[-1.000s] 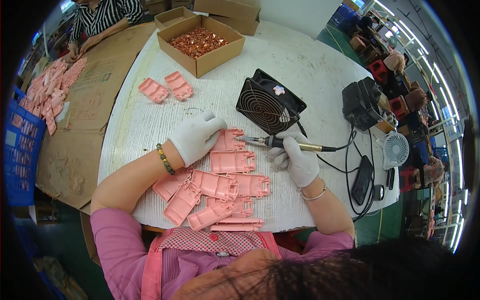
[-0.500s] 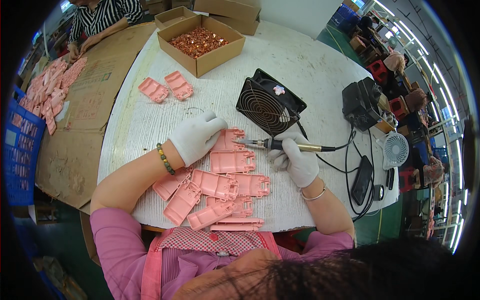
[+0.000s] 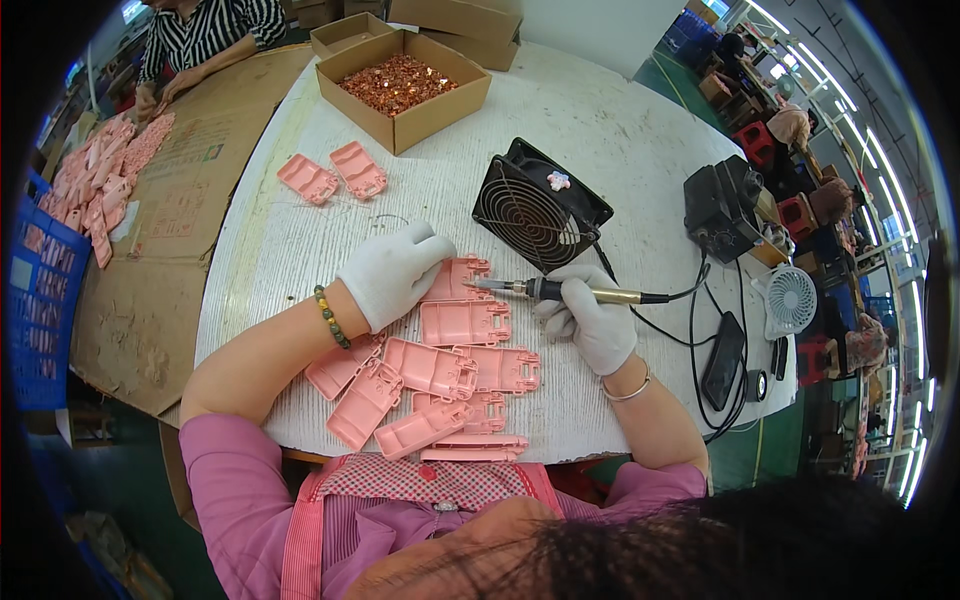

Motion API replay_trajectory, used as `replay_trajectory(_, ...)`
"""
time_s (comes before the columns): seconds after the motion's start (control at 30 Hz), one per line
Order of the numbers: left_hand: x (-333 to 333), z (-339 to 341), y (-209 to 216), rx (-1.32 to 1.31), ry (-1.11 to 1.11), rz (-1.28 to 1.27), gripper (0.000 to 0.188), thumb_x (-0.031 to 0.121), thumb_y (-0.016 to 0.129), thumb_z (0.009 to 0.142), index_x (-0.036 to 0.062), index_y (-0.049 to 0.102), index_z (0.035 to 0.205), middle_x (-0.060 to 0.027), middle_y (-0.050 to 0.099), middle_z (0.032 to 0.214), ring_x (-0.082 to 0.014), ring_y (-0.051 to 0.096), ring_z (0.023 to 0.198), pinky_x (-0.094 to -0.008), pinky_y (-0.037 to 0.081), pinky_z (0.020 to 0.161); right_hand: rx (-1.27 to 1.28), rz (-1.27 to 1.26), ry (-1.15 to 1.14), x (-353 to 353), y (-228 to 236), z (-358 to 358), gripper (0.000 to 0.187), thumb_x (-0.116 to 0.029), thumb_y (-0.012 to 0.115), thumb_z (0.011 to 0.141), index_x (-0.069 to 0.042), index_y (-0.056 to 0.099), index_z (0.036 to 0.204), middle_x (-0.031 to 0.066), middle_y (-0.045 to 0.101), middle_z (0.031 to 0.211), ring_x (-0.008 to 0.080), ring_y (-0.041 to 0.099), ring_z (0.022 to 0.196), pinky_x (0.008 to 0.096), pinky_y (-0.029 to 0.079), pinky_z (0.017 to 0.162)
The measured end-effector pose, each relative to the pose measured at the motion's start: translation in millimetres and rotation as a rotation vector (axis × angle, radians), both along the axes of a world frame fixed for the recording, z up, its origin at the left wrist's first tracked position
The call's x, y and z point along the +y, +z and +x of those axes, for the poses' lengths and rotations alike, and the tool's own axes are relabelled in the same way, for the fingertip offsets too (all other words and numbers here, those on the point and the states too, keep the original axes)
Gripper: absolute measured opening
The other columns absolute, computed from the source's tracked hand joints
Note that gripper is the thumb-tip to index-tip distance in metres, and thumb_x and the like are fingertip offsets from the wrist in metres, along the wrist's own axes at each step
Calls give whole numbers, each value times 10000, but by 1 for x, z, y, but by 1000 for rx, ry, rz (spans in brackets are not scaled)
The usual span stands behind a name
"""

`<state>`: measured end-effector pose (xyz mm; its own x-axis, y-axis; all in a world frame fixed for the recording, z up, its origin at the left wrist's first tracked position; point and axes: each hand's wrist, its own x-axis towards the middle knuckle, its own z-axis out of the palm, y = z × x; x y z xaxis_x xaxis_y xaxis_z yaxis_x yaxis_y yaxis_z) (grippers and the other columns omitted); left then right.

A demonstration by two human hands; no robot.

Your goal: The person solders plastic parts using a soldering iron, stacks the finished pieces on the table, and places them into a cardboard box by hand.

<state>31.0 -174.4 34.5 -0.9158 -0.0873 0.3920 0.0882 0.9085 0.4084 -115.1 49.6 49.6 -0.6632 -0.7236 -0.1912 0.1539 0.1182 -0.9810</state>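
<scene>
In a white glove, my left hand (image 3: pixel 395 275) is closed on the near-left edge of a pink plastic case half (image 3: pixel 462 277), pressing it to the table. My right hand (image 3: pixel 598 325), gloved too, grips a soldering iron (image 3: pixel 545 289) with a black and brass-coloured handle. The iron's metal tip meets the right part of that case half, where small details are too fine to make out. Just below lies another pink case half (image 3: pixel 465 323), and several more (image 3: pixel 430 368) are heaped toward my apron. Two further case halves (image 3: pixel 357 170) rest beyond my left hand.
An open cardboard box (image 3: pixel 440 118) of small copper-coloured parts stands at the back. A black fan (image 3: pixel 530 205) sits past the iron. To the right are a black power unit (image 3: pixel 722 205), cables, a phone (image 3: pixel 724 360) and a small white fan (image 3: pixel 791 300). A co-worker handles pink parts at far left.
</scene>
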Motion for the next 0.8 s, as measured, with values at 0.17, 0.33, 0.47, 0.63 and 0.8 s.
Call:
replay_trajectory(0.17, -1, -1, 2, -8, 10, 2, 104, 98, 531, 810, 109, 550, 912, -106, 530, 836, -308, 572, 691, -391, 477, 598, -77, -93, -11, 1, -1, -6, 238, -172, 450, 910, 23, 517, 1029, 138, 630, 753, 114, 554, 529, 214, 441, 458)
replay_trajectory(0.33, -13, -3, 12, 14, -24, -35, 76, 61, 564, 766, 86, 602, 826, -73, 550, 845, -264, 550, 797, -352, 445, 704, -99, -167, -2, 2, -8, -11, 249, -185, 431, 932, 31, 496, 1037, 155, 618, 740, 145, 580, 550, 230, 474, 468)
replay_trajectory(0.47, -40, -5, 7, 108, 318, -489, 117, 105, 582, 710, 118, 598, 826, -48, 550, 939, -240, 508, 991, -396, 392, 845, -104, -184, 0, 2, -9, -11, 249, -190, 431, 935, 27, 501, 1033, 147, 622, 744, 139, 580, 550, 225, 475, 469)
replay_trajectory(0.63, -64, -3, 2, 131, 568, -740, 104, 109, 546, 728, 57, 597, 802, -89, 539, 1030, -258, 457, 1110, -407, 354, 912, -94, -185, -10, 3, -13, -13, 244, -194, 434, 937, 19, 511, 1028, 127, 628, 747, 107, 559, 534, 206, 453, 459)
replay_trajectory(0.8, -56, -3, 1, -29, 441, -517, 98, 146, 629, 687, 83, 605, 758, -57, 536, 1063, -253, 447, 1131, -409, 358, 905, -81, -183, -8, 3, -14, -13, 246, -203, 434, 941, 11, 517, 1028, 121, 632, 748, 94, 550, 528, 198, 438, 455)
